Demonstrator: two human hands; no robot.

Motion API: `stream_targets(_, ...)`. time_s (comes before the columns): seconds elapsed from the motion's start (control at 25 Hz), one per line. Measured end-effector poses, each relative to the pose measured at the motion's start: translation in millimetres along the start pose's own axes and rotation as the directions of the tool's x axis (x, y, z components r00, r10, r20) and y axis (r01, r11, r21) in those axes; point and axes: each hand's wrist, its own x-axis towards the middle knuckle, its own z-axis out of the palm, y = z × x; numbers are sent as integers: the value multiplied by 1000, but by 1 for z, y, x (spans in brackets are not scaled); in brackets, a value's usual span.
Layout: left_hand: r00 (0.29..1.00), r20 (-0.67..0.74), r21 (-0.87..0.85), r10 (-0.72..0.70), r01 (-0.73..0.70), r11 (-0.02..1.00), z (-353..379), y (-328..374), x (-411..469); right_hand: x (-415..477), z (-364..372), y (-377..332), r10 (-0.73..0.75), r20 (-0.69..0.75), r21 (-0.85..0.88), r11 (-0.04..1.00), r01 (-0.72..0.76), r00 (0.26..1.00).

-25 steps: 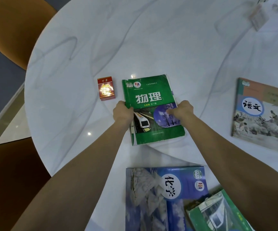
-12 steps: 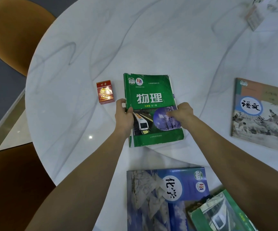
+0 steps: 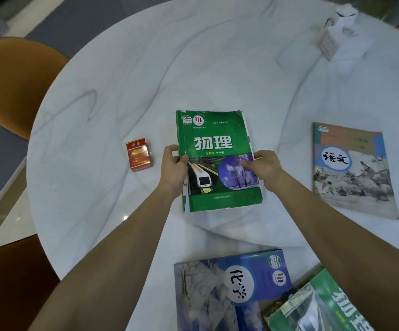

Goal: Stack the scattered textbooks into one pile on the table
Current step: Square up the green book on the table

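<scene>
A green textbook [image 3: 215,139] with a train on its cover lies in the middle of the white marble table [image 3: 193,68]. My left hand [image 3: 173,169] grips its spine edge, thumb on the cover. My right hand [image 3: 264,167] holds its right edge, fingers on the cover. A blue textbook [image 3: 222,295] lies near me at the front. A second green textbook [image 3: 322,306] overlaps its right corner. A grey-and-orange textbook [image 3: 351,170] lies alone on the right.
A small red box [image 3: 138,155] stands just left of my left hand. A white carton and a small card [image 3: 337,32] sit at the far right. An orange chair [image 3: 14,80] stands beyond the table's left edge, a dark brown one [image 3: 9,283] at the near left.
Both hands have turned the green textbook a little clockwise, so it now lies squarer to me. My left thumb has come onto the cover.
</scene>
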Motion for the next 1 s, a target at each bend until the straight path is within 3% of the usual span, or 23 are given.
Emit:
stream_targets(0.24,994,108,117,19,-32,993,57,17,13,14,-52,11,33,-98,104,994,-23,995)
stream_targets(0.48,985,164,204,-59,25,979,100,-1,12,23,-81,45,99,-150,112,990,-83,984)
stream_targets(1.0,990,114,403,-88,35,914,115,-34,12,34,-78,72,37,-219,-158,985,-73,975)
